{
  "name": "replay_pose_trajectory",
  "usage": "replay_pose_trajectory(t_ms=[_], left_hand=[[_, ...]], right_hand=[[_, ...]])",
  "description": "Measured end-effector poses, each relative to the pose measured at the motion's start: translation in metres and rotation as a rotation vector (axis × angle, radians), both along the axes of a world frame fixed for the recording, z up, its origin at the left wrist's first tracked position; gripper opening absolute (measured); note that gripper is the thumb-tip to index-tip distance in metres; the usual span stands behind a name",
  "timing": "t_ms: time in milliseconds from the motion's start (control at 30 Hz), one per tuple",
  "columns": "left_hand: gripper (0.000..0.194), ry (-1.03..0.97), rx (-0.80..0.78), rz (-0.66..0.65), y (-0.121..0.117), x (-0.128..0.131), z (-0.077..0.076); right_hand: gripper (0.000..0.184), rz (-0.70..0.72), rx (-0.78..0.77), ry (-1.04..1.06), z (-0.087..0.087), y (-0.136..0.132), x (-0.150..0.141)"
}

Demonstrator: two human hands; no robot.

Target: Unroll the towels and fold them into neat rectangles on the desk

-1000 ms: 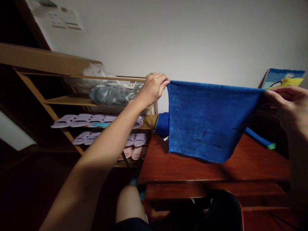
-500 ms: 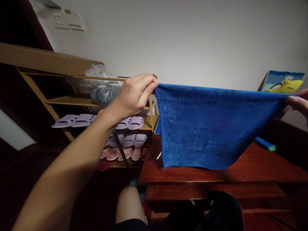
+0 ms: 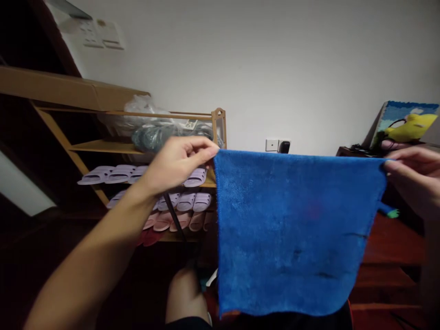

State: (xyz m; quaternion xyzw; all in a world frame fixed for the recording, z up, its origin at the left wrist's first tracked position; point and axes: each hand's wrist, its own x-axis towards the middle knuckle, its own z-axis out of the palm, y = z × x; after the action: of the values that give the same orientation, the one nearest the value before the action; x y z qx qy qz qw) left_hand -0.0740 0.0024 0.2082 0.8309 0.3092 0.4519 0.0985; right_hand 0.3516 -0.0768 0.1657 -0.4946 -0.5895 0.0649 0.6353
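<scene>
Blue microfiber cloth (image 3: 295, 233) hangs spread before you, over the near side of the red wooden table (image 3: 398, 238), its dark stains facing you. Your left hand (image 3: 175, 162) pinches its upper left corner, thumb closed against fingers, and your right hand (image 3: 415, 176) pinches the upper right corner just as tightly, probably so the top edge stays taut and the weave drops flat. At far left, lilac slippers (image 3: 120, 174) line the wooden shoe rack (image 3: 92, 145).
</scene>
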Motion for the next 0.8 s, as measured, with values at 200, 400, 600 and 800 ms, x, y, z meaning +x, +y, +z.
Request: replay_pose_trajectory(t_ms=[200, 400, 600, 800], left_hand=[[0.031, 0.125, -0.148, 0.044, 0.049, -0.001, -0.063], [0.029, 0.253, -0.167, 0.156, 0.116, 0.008, -0.132], [0.027, 0.335, -0.201, 0.206, 0.171, 0.020, -0.198], [0.025, 0.363, -0.235, 0.183, 0.198, 0.016, -0.259]], right_hand=[[0.034, 0.212, -0.346, -0.076, -0.049, 0.056, -0.008], [0.046, 0.155, -0.382, -0.225, -0.122, 0.135, -0.002], [0.039, 0.085, -0.399, -0.327, -0.184, 0.192, -0.008], [0.021, 0.120, -0.435, -0.452, -0.230, 0.211, -0.013]])
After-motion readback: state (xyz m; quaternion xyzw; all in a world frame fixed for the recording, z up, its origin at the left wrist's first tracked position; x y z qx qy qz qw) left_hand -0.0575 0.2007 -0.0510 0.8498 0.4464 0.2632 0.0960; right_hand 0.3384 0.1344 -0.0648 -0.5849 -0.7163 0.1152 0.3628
